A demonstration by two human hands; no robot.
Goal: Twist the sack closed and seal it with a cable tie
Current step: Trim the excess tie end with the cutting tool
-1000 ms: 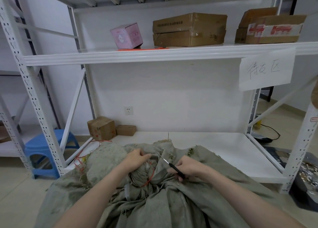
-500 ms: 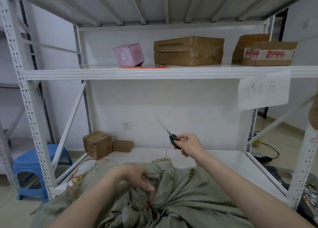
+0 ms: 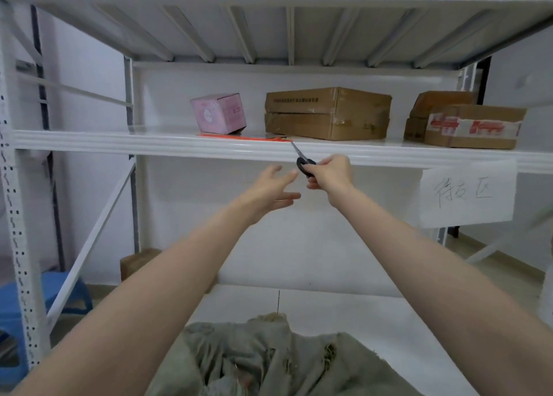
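The grey-green sack (image 3: 269,359) lies crumpled at the bottom of the view, on the low white shelf; its twisted neck is out of sight. My right hand (image 3: 329,175) is raised to the middle shelf and grips black-handled scissors (image 3: 302,160), blades pointing up at the shelf's front lip. My left hand (image 3: 270,190) is stretched out beside it, fingers spread, holding nothing. A bundle of orange cable ties (image 3: 244,137) lies flat on the middle shelf (image 3: 119,144), just above the scissor tips.
On the middle shelf stand a pink box (image 3: 220,113), a flat brown carton (image 3: 327,113) and taped cartons (image 3: 469,123) at the right. A paper sign (image 3: 466,192) hangs from the shelf edge. A blue stool (image 3: 18,306) and a perforated rack post (image 3: 18,246) are at the left.
Both hands have left the sack and risen to the middle shelf. The right hand carried the scissors up; the left hand let go of the sack's neck and opened. The view tilted upward.
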